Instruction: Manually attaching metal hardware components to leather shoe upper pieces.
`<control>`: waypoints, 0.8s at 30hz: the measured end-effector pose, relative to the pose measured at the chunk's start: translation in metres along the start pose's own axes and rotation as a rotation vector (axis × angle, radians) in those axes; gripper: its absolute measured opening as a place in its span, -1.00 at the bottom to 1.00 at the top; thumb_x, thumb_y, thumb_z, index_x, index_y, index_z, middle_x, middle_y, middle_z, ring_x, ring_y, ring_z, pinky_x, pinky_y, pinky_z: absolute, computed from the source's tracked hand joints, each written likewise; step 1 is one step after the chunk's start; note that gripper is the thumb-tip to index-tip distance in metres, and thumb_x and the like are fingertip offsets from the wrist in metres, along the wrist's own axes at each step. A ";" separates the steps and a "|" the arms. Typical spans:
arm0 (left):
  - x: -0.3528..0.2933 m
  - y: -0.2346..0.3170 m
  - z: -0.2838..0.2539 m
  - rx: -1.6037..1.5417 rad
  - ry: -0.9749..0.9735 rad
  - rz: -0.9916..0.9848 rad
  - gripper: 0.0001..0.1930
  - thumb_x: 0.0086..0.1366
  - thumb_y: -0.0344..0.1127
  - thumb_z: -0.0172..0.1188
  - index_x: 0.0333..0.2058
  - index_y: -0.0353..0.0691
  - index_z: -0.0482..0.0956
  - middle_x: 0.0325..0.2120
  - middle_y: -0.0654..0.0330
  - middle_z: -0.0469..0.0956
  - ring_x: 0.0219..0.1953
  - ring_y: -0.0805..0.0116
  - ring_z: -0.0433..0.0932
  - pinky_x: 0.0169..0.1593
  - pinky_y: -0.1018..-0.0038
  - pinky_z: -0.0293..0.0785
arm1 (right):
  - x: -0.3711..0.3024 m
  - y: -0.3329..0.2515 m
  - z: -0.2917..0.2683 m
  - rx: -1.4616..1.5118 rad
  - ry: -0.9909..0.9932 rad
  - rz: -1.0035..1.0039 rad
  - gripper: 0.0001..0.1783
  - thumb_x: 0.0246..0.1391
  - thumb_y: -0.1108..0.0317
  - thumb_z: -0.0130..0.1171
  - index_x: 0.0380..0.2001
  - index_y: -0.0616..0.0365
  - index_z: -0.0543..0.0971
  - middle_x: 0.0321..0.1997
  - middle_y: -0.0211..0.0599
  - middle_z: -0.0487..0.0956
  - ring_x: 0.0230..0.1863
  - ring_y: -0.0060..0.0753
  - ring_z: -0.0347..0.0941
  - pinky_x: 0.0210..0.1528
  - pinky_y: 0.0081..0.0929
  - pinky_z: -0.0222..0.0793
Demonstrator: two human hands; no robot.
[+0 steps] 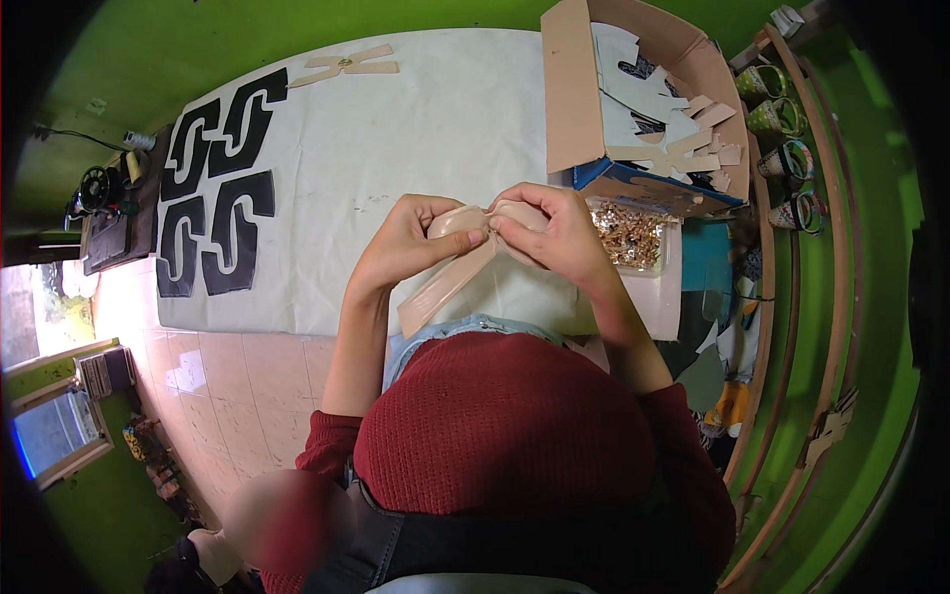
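Both my hands meet above the near part of the table, closed on a beige strap piece [450, 287]. My left hand [411, 238] pinches it with the thumb laid across the folded material. Beside it, my right hand [554, 233] grips the other side with the fingers close together. The strap's ends are looped up around the pinch, and one flat end hangs down to the lower left. What lies at the fingertips is mostly hidden. At the table's far side rests a similar beige crossed strap piece [371, 61] with a small gold-coloured fitting at its middle.
Several black S-shaped cutouts [237, 233] lie on the white-covered table [336, 148] at the left. An open cardboard box [574, 99] of cut pieces stands at the far right, with a clear tray of gold-coloured fittings [628, 238] in front. A sewing machine [104, 198] is at the left.
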State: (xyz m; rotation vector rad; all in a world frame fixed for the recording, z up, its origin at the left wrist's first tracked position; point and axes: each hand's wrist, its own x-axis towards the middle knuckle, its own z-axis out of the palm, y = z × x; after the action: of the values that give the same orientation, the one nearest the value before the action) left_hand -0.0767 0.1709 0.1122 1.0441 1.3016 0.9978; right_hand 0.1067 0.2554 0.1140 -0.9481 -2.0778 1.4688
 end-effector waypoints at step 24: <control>-0.005 0.013 -0.005 0.153 -0.077 -0.026 -0.78 0.20 -0.43 0.17 -0.21 -0.44 0.57 -0.47 0.28 0.57 -0.41 0.62 0.43 -0.31 0.62 0.38 | -0.011 -0.021 0.009 -0.392 0.128 -0.206 -0.76 -0.20 0.33 0.24 -0.40 0.21 0.59 -0.42 -0.09 0.59 -0.42 -0.11 0.54 -0.34 -0.38 0.42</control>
State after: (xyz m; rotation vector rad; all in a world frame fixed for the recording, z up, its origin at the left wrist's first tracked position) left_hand -0.0818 0.1697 0.1262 1.1678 1.3406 0.8398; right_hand 0.1015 0.2370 0.1310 -0.9045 -2.3309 0.8926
